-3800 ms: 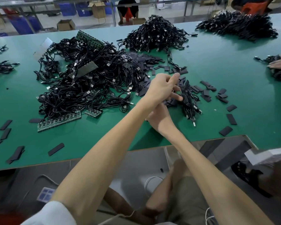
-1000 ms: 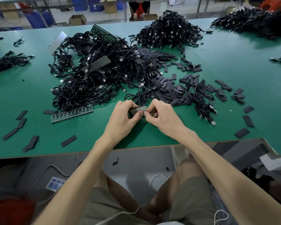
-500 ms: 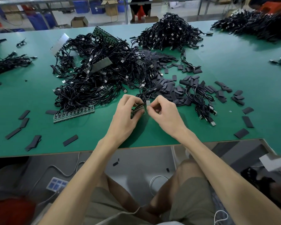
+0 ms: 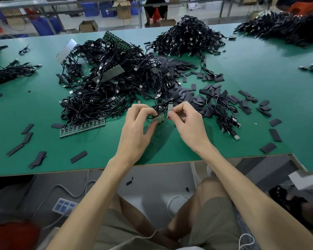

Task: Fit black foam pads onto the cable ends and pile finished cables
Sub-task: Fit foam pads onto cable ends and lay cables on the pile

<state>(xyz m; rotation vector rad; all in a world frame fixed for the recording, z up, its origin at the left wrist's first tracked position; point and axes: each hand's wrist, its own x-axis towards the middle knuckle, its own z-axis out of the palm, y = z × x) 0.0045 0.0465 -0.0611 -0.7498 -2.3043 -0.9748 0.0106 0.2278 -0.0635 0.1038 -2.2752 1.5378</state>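
Hovering just above the counter point(image 4: 260, 83) near its front edge, the two hands are held close together. A cable end point(image 4: 158, 117) is gripped by the left hand point(image 4: 134, 127) between thumb and curled fingers. A pale strip point(image 4: 169, 109) is pinched upright by the right hand point(image 4: 186, 123), just beside the cable end; whether the two touch cannot be told. Behind the hands a big heap of black cables point(image 4: 112, 87) is spread, with a green board point(image 4: 82, 127) at its near edge. Loose pads point(image 4: 188, 100) are scattered to the right of the heap, and a small bundle point(image 4: 222, 112) lies among them. A second pile point(image 4: 188, 38) is stacked farther back.
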